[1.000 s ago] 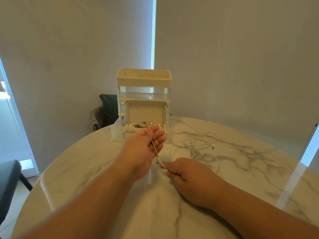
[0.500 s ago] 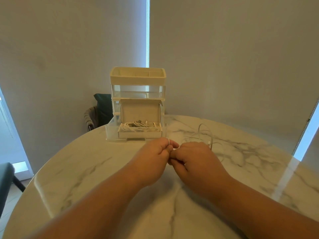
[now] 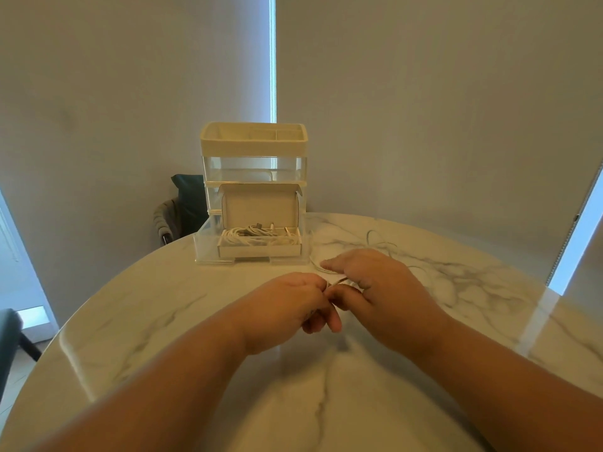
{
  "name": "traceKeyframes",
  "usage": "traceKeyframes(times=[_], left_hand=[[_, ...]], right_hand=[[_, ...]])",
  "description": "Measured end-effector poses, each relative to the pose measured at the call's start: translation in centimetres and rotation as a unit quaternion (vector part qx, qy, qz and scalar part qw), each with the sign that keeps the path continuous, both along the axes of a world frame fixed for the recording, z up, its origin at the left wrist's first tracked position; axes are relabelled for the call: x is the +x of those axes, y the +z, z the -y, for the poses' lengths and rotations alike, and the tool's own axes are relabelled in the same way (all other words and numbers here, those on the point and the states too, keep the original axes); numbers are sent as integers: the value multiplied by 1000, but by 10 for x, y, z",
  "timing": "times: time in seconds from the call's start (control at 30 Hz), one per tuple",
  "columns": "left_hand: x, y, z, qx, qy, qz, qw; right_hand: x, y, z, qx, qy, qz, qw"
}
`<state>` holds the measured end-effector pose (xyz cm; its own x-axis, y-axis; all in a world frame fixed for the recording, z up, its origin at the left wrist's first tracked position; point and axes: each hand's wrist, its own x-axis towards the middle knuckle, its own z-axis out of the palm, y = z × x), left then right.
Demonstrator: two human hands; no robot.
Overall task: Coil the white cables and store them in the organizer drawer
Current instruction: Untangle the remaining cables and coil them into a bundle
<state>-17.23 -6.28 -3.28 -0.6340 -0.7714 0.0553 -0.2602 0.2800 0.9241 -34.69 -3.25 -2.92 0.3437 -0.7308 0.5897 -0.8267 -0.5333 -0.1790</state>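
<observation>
A thin white cable lies in loose loops on the marble table, behind and right of my hands. My left hand pinches one end of it with curled fingers. My right hand holds the cable just beside the left, its thumb stretched forward. A clear organizer with a cream top tray stands at the table's far edge. Its bottom drawer is pulled out and holds an open white box with coiled white cables inside.
A dark chair with a grey garment stands behind the table on the left. Another dark seat shows at the left edge. Grey blinds hang behind the table.
My hands came together over the cable, then my right hand moved slightly forward and right. The cable's loops shifted on the table.
</observation>
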Motion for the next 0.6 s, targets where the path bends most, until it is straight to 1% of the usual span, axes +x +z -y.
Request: traceKeyframes(times=[0.07,0.1,0.17,0.27,0.33,0.4,0.5,0.57,0.6], left_hand=[[-2,-1,1,23,-19,-18,999],[-2,-1,1,24,-28,-19,999],[-2,-3,1,52,-29,-32,998],[-1,-6,2,104,-32,-83,991],[2,-8,5,126,-36,-103,986],[5,-10,6,140,-36,-108,984],[5,-9,4,132,-27,-87,987],[4,-6,3,101,-7,-61,993],[5,-5,3,71,6,-40,997]], right_hand=[[-1,6,-3,39,55,-23,997],[-3,7,-5,60,63,-11,996],[-7,5,-4,85,65,41,993],[-8,1,0,108,59,106,987],[-8,2,2,111,51,115,986],[-8,2,2,107,50,97,988],[-7,3,2,99,51,72,991],[-8,6,3,95,54,66,992],[-8,7,3,94,57,68,992]])
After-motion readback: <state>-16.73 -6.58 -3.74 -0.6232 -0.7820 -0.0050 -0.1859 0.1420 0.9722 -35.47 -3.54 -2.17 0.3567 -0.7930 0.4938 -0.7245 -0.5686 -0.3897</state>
